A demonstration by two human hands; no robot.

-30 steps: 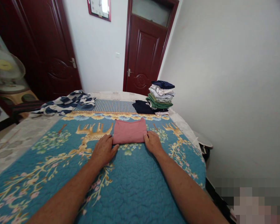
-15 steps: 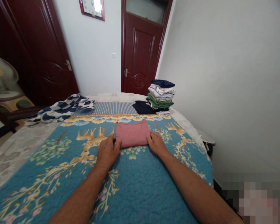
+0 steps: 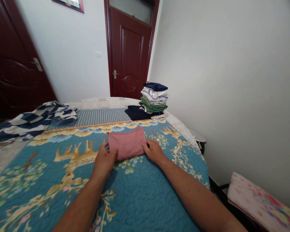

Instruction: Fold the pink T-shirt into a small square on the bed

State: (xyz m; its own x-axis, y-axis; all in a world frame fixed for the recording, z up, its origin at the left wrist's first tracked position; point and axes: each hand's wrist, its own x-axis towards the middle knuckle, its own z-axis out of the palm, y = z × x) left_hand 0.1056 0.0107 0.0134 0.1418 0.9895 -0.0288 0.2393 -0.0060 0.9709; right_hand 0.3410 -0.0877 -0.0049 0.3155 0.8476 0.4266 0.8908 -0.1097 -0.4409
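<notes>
A folded pink garment [image 3: 127, 143] lies on the teal patterned quilt [image 3: 145, 193] in front of me, a neat rectangle with its far right corner peaked. My left hand [image 3: 105, 158] grips its near left corner, thumb on top and fingers along the side. At the right edge, my right hand [image 3: 155, 150] pinches the cloth between thumb and fingers. The fingertips under the fabric are partly hidden.
Toward the back right stands a stack of folded clothes [image 3: 154, 98], with a dark navy garment [image 3: 136, 112] beside it. A checked navy-and-white cloth [image 3: 36, 119] lies crumpled at the far left. A floral-covered seat [image 3: 261, 199] is low at the right, near the wall.
My view has turned to the right, so the room shifts leftward and the floral seat shows. Both hands keep hold of the pink garment, which now looks slightly tilted.
</notes>
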